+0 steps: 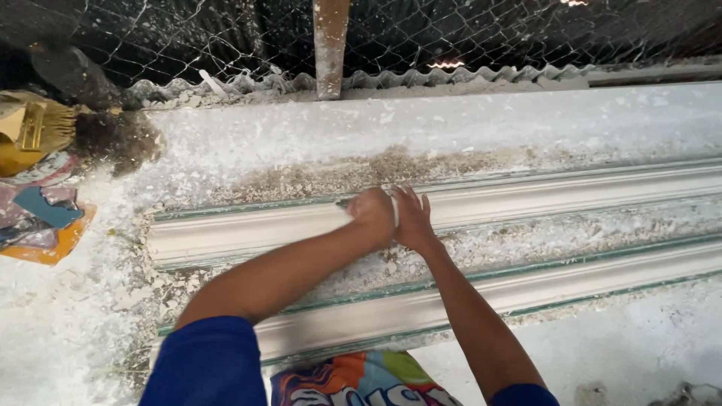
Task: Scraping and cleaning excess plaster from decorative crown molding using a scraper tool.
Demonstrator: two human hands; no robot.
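Fingers (412,204) of the right hand (412,219) are lying spread on the upper plaster moulding (248,229), while the left hand (371,212) is clenching a thin tool (344,202) beside it on the dusty bench (60,331); brittle plaster, probably wanting broad, gentle support underneath.

Whatever's gripped in the left hand (371,210) is mostly hidden by the fist; only a dark tip (343,202) can be seen, too small to be identified. Both mouldings (571,197) are cut off by the right edge. The brush (30,131) is clipped at the left edge, its bristles blurred. The post (330,45) is cropped at the top. Nothing can be made out behind the mesh (489,34).
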